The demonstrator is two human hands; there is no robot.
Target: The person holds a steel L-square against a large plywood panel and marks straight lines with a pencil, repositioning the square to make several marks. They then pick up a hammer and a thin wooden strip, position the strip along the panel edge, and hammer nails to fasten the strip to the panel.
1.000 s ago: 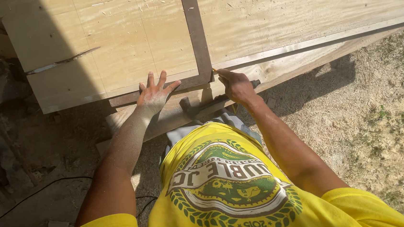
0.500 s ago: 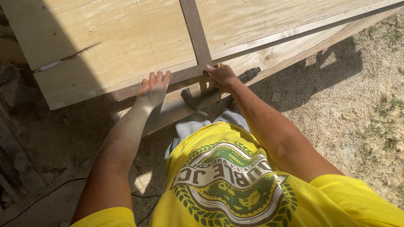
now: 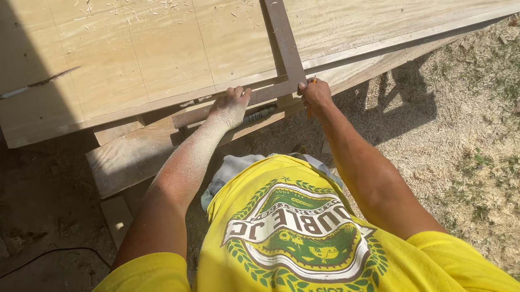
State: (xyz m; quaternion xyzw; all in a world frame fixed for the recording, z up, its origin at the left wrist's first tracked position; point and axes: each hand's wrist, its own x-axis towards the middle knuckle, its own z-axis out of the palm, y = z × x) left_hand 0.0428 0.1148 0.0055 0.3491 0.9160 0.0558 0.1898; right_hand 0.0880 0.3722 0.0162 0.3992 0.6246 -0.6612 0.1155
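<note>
1. Outdoors, sunlit ground [image 3: 476, 147] with dry grass and sawdust lies under a plywood sheet [image 3: 141, 50] resting on boards.
2. A dark metal square [image 3: 279, 33] lies on the sheet, its long blade running away from the person and its short arm along the near edge.
3. Left hand [image 3: 229, 105] presses the short arm down, fingers spread flat, gripping nothing.
4. Right hand [image 3: 314, 93] is closed on a pencil [image 3: 314, 80] at the square's corner.
5. Judged from this: keep the short arm tight against the edge and the pencil against the blade, so the line runs true.
6. Both arms reach forward, nearly straight, the left forearm dusted with sawdust.
</note>
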